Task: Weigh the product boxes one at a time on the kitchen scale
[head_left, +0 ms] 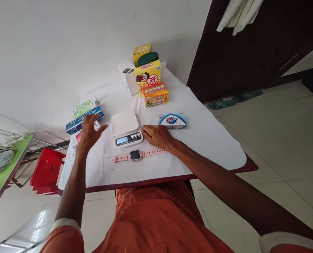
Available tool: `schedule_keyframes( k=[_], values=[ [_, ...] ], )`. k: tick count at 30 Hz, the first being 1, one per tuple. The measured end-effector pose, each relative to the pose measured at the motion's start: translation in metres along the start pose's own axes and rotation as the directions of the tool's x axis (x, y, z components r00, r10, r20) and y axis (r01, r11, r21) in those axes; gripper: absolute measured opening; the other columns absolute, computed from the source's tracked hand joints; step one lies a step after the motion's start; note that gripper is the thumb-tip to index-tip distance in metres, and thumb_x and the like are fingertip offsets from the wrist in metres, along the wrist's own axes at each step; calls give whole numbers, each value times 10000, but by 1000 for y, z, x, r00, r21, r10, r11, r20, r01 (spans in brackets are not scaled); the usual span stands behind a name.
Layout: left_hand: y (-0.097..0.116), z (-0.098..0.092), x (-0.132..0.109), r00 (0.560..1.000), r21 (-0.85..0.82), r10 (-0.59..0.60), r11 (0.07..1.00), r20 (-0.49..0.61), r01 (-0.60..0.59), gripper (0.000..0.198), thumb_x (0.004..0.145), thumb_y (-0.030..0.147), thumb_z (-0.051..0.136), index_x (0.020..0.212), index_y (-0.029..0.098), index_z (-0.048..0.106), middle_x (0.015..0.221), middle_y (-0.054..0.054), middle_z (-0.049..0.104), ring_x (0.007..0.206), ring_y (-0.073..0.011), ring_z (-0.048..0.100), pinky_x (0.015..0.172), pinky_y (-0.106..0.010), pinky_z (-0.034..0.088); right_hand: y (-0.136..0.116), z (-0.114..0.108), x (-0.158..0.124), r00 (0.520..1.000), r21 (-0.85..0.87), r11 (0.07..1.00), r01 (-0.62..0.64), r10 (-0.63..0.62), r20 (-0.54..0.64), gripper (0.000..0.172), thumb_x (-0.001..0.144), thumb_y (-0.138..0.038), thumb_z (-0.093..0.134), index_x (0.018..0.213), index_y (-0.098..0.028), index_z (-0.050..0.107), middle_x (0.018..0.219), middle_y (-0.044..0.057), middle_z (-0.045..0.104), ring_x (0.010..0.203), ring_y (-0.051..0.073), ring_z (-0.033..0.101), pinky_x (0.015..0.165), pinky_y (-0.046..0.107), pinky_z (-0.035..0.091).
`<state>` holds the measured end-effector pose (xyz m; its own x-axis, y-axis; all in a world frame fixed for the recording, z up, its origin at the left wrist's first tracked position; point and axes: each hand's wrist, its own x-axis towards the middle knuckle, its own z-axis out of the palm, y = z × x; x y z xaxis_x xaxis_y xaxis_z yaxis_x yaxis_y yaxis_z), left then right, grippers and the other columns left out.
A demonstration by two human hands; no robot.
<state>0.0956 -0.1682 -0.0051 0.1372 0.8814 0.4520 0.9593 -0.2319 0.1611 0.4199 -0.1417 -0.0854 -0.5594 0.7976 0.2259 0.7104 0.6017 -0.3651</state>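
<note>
A white kitchen scale (125, 123) stands on the white-covered table, its display lit with digits that look like 363. Nothing rests on its platform. My left hand (90, 131) hovers at the left by a blue box (74, 125), thumb and fingers apart. It partly hides that box, a small white item and a pink-and-white box (78, 137). My right hand (157, 136) rests at the scale's right edge with its fingers curled in; I see nothing in them. In front of the scale lies a pink-strapped smartwatch (135, 155). Behind my right hand is a white-and-blue soap box (172, 120).
A green box (85, 108) lies behind the blue one. At the back stand an orange box (155, 94), a yellow cartoon box (148, 75), a white box (128, 77), a dark green lid (148, 58) and another yellow box (142, 51). A red stool (47, 168) is left of the table.
</note>
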Motion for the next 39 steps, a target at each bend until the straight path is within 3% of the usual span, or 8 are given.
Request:
schedule_keyframes(
  k=[3,8,12,15,21,25,29,39],
  values=[
    [71,19,38,966,-170,238,961,100,-219,462,989,468,749,1373,233,644,1294,-126,674,1160,-286,689,1044,-481,583,-3,-4,0,999,-27,999,-17,18,41,358,1103,-250,393,1098,-151,737,1014,126,810,794,212,674,665,325,297],
    [179,63,84,798,-255,472,880,373,-401,476,1028,450,692,1422,193,619,1394,-166,652,1324,-326,637,1104,-502,545,-6,-7,3,995,-90,995,-37,45,93,379,1073,-220,427,1211,-83,752,1113,199,805,976,314,699,756,366,403],
    [222,91,103,683,-150,409,901,605,-407,605,892,473,835,1371,157,641,1416,-182,644,1367,-379,604,1150,-538,495,-8,-9,2,995,-95,995,-18,27,94,466,1060,-150,396,1425,-58,669,1171,211,795,1064,347,664,854,399,436],
    [234,102,108,646,-110,383,900,660,-421,490,897,364,810,1312,153,658,1365,-165,675,1282,-359,657,1107,-522,512,-9,-11,0,994,-92,996,-14,24,109,421,1036,-127,422,1312,-62,733,1111,211,801,1026,348,662,853,401,427],
    [218,82,115,786,-150,412,909,460,-388,495,917,332,791,1353,159,631,1356,-164,670,1197,-322,683,1025,-459,554,-10,-17,1,990,-68,997,-43,52,129,356,1063,-161,410,1202,-111,734,1076,161,810,890,269,687,701,352,347],
    [175,31,112,856,-189,411,911,313,-367,558,900,361,824,1395,199,624,1302,-116,683,1140,-276,686,992,-405,562,-12,-20,2,978,-65,994,-86,97,186,324,1093,-202,406,1200,-156,708,1085,103,811,841,221,692,637,340,250],
    [121,-8,89,903,-78,249,968,350,-237,563,876,350,838,1390,210,655,1206,-85,694,1037,-260,692,939,-401,569,-12,-19,2,981,-71,995,-72,84,176,310,1104,-221,412,1207,-159,697,1149,111,807,910,226,707,653,333,241],
    [53,9,39,884,-52,53,998,464,-32,540,902,412,803,1390,218,680,1210,-101,711,1115,-312,702,1014,-467,563,0,-1,-1,999,-9,999,-34,34,30,310,1072,-234,431,1033,-176,733,969,106,810,760,200,653,674,319,274]
  ],
)
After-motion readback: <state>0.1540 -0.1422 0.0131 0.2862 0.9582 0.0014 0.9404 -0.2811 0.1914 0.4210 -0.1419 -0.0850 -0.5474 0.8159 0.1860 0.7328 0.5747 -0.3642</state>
